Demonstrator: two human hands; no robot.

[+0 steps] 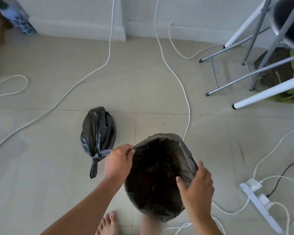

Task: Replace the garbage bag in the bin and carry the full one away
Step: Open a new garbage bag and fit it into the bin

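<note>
Head view: both hands' fingers (126,148) pinch the fresh bag (188,160) seemingly over the bin rim.

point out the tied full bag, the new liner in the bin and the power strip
tied black plastic garbage bag (98,131), head view, on its bulging middle
thin dark liner (187,155), head view, on its folded-over rim
white power strip (260,206), head view, on its body
</note>
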